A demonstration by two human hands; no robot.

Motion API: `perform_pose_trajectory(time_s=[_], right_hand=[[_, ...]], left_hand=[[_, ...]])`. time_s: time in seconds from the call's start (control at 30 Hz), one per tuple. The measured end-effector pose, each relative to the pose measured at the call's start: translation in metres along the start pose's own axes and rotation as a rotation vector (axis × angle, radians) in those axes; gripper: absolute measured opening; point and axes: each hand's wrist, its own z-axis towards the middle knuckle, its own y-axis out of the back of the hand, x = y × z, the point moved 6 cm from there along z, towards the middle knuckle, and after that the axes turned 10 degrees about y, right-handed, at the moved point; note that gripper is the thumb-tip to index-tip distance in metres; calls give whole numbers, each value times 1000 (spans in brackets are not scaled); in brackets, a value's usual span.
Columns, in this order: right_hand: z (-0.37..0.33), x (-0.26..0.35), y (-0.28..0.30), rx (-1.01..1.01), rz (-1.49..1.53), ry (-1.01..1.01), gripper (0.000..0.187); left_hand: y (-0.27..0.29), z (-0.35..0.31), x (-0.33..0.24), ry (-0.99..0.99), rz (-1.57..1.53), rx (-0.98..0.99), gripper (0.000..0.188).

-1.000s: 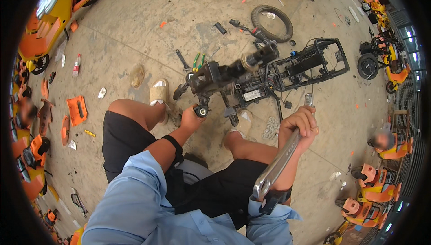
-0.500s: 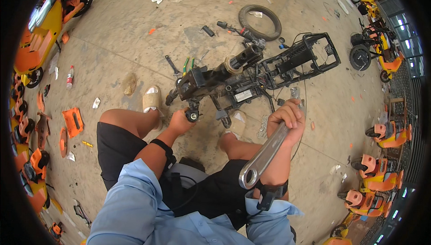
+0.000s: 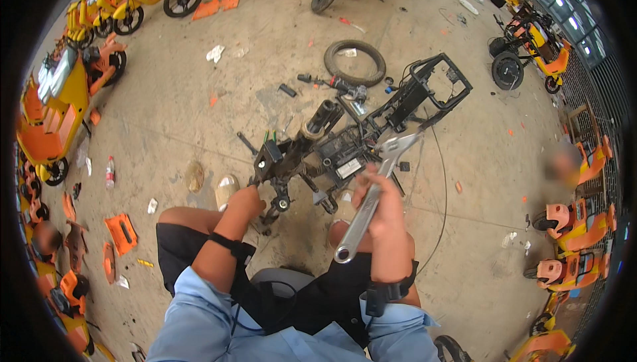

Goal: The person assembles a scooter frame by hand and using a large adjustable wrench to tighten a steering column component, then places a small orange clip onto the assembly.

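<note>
A stripped black scooter frame [image 3: 271, 165] lies on the concrete in front of me, slanting away to the right. My left hand [image 3: 247, 203] is closed on the near left end of the frame, beside a round metal tube end [image 3: 283, 203]; its fingertips are partly hidden. In my right hand [image 3: 385, 211] is a large silver adjustable wrench [image 3: 359, 230], gripped by the middle of its handle. The wrench jaw points up and away, over the frame's right side, and its holed end points back toward me. Whether the jaw touches the frame I cannot tell.
A loose tyre [image 3: 355, 63] lies beyond the frame. Orange plastic panels [image 3: 121, 232] and a bottle [image 3: 110, 172] are on the floor at left. Parked yellow and orange scooters [image 3: 56, 120] line the left, back and right sides. A cable [image 3: 443, 189] curves across the floor at right.
The wrench has swung: its jaw now shows, farther forward over the frame. My left hand has shifted slightly left along the frame's near end. The view has tilted up, showing more scooters behind.
</note>
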Motion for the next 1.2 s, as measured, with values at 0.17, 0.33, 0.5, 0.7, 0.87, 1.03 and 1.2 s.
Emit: perform_pose_trajectory(time_s=[0.17,0.33,0.5,0.7,0.87,1.03,1.2], right_hand=[[64,-39,59,84,229,-314,28],[18,-19,7,176,138,-98,24],[33,-80,45,29,-129,-59,11],[97,-113,85,-221,395,-412,18],[70,-39,50,-64,421,-37,16],[0,80,49,177,308,94,23],[-13,111,131,-3,-164,131,24]], left_hand=[[108,-78,-13,-183,-66,-322,39],[109,-107,5,-278,-521,-339,37],[61,-67,20,-304,-332,-189,39],[59,-61,3,-434,-329,-72,45],[55,-71,25,-482,-366,-67,46],[46,-64,40,-505,-384,-30,48],[66,-74,44,-498,-362,-75,48]])
